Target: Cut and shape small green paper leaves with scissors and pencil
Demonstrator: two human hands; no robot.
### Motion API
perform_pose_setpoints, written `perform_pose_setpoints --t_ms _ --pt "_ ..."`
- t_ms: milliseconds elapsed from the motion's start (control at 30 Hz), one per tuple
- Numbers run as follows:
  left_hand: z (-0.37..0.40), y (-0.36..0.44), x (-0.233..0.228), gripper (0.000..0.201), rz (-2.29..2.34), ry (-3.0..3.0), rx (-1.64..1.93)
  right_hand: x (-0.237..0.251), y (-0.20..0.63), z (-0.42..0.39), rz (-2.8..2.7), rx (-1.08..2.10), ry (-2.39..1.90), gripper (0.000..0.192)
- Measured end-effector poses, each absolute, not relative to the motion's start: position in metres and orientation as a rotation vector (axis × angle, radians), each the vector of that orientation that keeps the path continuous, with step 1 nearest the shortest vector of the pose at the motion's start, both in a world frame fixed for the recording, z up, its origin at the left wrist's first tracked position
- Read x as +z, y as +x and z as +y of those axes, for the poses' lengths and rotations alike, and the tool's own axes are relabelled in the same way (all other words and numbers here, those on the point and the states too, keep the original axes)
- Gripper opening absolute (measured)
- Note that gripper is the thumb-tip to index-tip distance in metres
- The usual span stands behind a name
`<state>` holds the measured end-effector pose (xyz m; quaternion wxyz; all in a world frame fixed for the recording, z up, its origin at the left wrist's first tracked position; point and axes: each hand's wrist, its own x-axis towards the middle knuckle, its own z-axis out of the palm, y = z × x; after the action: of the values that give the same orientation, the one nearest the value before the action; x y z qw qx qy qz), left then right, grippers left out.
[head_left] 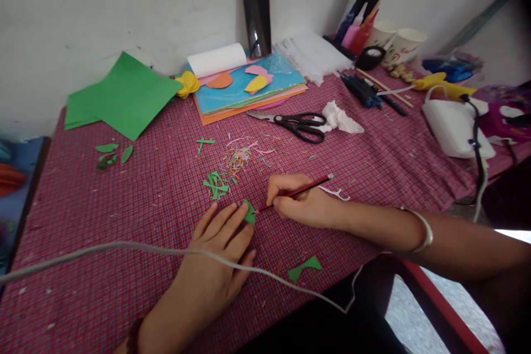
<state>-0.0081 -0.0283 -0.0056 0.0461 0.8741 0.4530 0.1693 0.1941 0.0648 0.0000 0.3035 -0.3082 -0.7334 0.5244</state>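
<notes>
Left hand (215,260) flat, pinning green scrap (249,213); right hand (296,202) gripping pencil (296,192); scissors (301,123) beyond, cable (124,248) crossing front.

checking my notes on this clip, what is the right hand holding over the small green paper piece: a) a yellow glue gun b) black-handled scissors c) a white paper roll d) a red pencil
d: the right hand grips a red pencil with its tip at the small green paper piece, which the left hand pins to the red checked tablecloth; the black-handled scissors lie untouched farther back.
</notes>
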Motion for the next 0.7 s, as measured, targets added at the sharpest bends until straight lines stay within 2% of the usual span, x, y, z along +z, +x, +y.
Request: perform_pose_setpoints --t_ms 200,500,700 --pt "-0.0276 -0.0094 -0.0074 0.025 1.391 2.633 0.531 -0.0012 0.1938 0.0638 -2.095 1.316 -0.809 0.017" --pt "-0.0281 -0.0104 -0.0077 0.026 1.397 2.674 0.491 -0.0026 0.193 0.0629 -1.937 1.353 -0.859 0.015" --pt "-0.0288 -0.0082 -0.0046 0.027 1.395 2.634 0.519 0.0007 0.1918 0.0623 -2.078 1.277 -0.88 0.014"
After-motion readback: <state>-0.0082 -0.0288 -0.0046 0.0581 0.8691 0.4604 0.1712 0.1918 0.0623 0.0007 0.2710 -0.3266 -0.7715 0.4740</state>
